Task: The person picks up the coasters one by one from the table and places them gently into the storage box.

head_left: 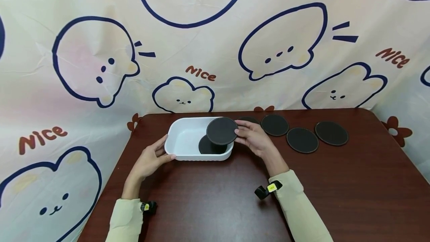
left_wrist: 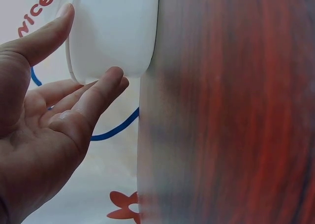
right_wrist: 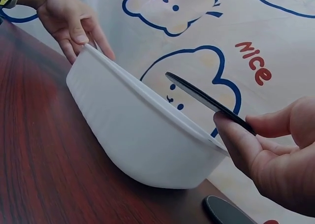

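Note:
A white oblong basin (head_left: 188,157) with rounded corners stands on the table. My left hand (head_left: 149,160) holds its left end, thumb at the rim and fingers against the end wall; in the left wrist view the hand (left_wrist: 54,120) is seen close up. My right hand (head_left: 253,137) pinches a black round coaster (head_left: 221,131) by its edge, thumb on top and fingers beneath. In the right wrist view that coaster (right_wrist: 206,100) is tilted above the basin's rim. Another black coaster (head_left: 208,148) lies inside the basin at its right end, partly covered by the held one.
Several more black coasters lie to the right, among them one (head_left: 274,125) near the back edge, one (head_left: 302,140) nearer the front and one (head_left: 332,133) farthest right. Another (head_left: 249,119) is partly hidden behind my right hand. The dark wooden table (head_left: 208,197) meets a printed cloth (head_left: 228,96) behind.

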Motion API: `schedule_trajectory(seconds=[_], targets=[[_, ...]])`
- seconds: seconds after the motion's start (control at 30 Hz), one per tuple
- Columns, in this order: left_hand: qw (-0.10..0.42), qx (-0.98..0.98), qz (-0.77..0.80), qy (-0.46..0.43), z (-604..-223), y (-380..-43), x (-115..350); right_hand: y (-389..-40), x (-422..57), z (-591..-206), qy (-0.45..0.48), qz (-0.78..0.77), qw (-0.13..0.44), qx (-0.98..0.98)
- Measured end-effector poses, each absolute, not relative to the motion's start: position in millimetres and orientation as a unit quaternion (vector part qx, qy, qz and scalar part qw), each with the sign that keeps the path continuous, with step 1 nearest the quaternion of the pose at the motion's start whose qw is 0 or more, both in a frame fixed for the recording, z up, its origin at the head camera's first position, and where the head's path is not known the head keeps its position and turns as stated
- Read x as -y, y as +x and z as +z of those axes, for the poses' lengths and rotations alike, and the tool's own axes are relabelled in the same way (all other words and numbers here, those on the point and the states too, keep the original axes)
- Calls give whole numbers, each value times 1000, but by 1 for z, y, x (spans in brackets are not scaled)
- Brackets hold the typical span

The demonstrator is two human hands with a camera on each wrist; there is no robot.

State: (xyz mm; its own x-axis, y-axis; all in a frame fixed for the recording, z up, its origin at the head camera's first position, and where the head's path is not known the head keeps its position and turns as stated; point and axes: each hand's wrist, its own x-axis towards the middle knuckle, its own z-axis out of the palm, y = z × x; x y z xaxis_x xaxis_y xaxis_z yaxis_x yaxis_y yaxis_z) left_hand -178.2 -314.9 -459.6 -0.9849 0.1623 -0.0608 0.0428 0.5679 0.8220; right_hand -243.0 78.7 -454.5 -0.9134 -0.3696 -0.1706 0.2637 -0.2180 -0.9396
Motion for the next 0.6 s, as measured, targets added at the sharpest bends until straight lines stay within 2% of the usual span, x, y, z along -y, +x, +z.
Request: schedule_trajectory(seconds=[0.33,0.6], targets=[[65,-882,463,61,-459,-179,315,-243,-67,-454,-41,-774,208,-596],[63,-882,464,58,-461,-179,314,-241,-62,-452,-34,-758,190,-623]])
